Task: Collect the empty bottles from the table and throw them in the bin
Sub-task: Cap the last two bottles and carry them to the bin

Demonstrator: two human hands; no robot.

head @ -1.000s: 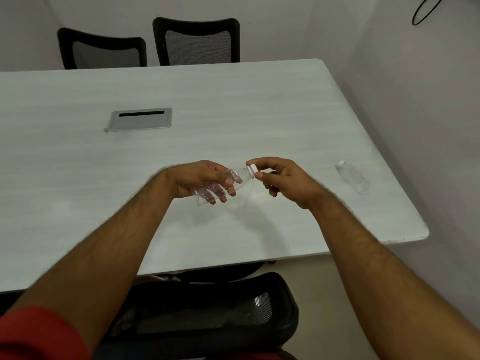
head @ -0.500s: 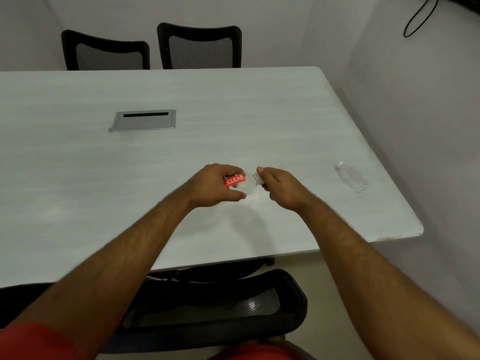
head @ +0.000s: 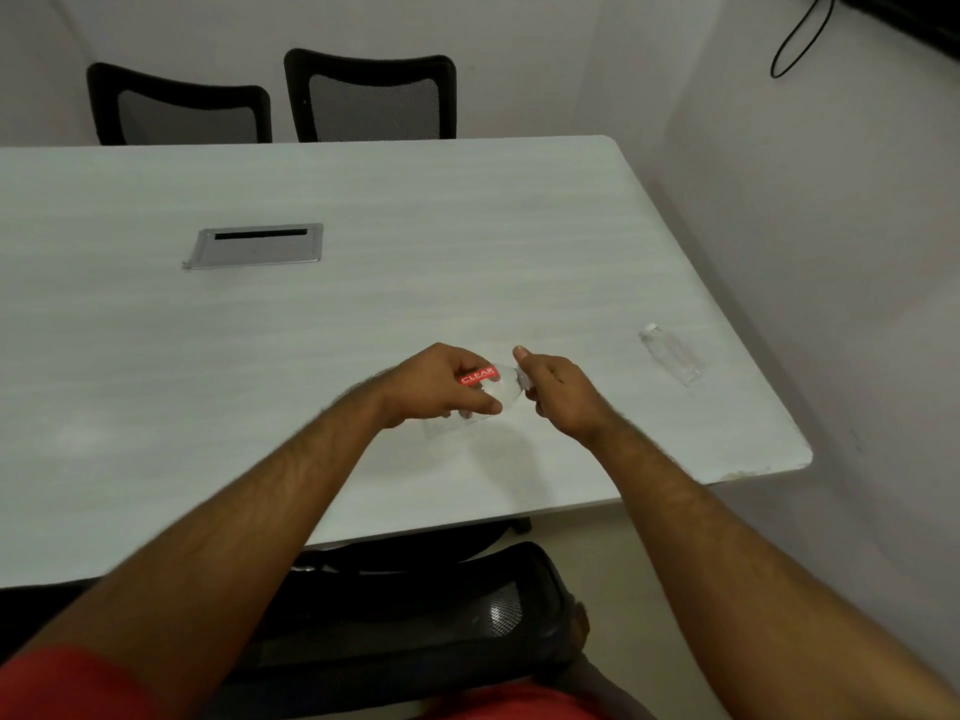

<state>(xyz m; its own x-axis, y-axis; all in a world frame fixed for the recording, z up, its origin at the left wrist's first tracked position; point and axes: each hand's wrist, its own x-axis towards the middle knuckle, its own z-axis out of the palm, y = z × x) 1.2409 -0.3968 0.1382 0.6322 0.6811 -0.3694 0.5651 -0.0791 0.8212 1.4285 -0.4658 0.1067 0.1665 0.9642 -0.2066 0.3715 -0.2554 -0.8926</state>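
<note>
A small clear plastic bottle with a red label is held sideways just above the white table. My left hand is wrapped around its body. My right hand pinches the white cap end at the bottle's neck. A second clear bottle with a white cap lies on its side near the table's right edge, apart from both hands. No bin is in view.
A grey cable hatch is set into the table on the left. Two black mesh chairs stand at the far side, and another black chair is below my arms. A wall runs close along the right.
My left hand has rolled the bottle so its red label now faces up. Both hands stay together at the bottle; the view has shifted slightly.
</note>
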